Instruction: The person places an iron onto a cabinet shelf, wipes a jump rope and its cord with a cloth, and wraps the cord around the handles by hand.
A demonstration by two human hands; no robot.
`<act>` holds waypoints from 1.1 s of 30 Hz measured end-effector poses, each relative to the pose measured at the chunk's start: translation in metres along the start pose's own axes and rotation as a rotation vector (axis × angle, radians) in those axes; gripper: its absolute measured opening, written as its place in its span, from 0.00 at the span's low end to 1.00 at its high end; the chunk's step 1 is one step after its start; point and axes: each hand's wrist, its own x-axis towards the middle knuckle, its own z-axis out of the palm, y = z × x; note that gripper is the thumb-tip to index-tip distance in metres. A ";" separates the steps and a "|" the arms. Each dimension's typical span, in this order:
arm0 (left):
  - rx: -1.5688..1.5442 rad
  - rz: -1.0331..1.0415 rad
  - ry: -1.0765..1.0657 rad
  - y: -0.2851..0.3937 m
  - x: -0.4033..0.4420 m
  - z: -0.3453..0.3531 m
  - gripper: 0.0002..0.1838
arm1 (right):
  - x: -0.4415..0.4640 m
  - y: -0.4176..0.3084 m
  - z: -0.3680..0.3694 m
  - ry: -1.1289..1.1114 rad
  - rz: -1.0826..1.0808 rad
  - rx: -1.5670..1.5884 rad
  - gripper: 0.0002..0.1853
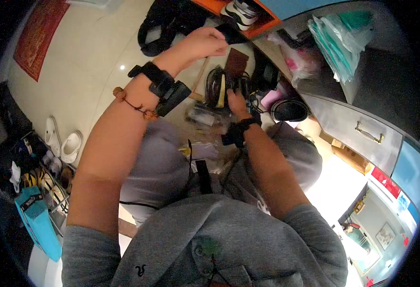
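Observation:
My left hand [209, 42] is stretched forward near the orange-edged shelf. Its fingers are curled together beside a dark flat item [230, 34], and what they hold, if anything, is hidden. Lower and to the right, my right hand [237, 102] reaches down to a coiled black cable [215, 88] on the floor. Its fingers are bent close together at the dark coils, and what lies in them I cannot make out. A yellowish strip [221, 91] lies across the cable. Just beyond is a brown flat piece [237, 62]. Clear plastic packaging [203, 116] lies between my knees.
A black bag [164, 28] lies on the tiled floor ahead. Sneakers [241, 14] sit in the orange shelf. To the right are a drawer with a metal handle [369, 133] and green plastic bags [341, 43]. White clogs [70, 146] and a blue box [38, 222] are at the left.

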 end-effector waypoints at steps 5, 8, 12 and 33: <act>-0.006 0.043 0.018 0.000 0.003 -0.011 0.17 | -0.046 -0.042 0.010 0.155 -0.164 -0.260 0.54; 0.029 0.011 0.055 0.001 -0.001 -0.008 0.17 | -0.039 -0.030 0.015 0.146 -0.220 -0.404 0.56; 0.040 0.059 0.010 0.001 0.001 -0.018 0.18 | -0.035 -0.026 0.024 0.272 -0.269 -0.456 0.47; 0.781 0.331 -0.193 -0.013 -0.005 0.011 0.31 | -0.182 -0.095 -0.234 -0.198 -0.135 0.779 0.20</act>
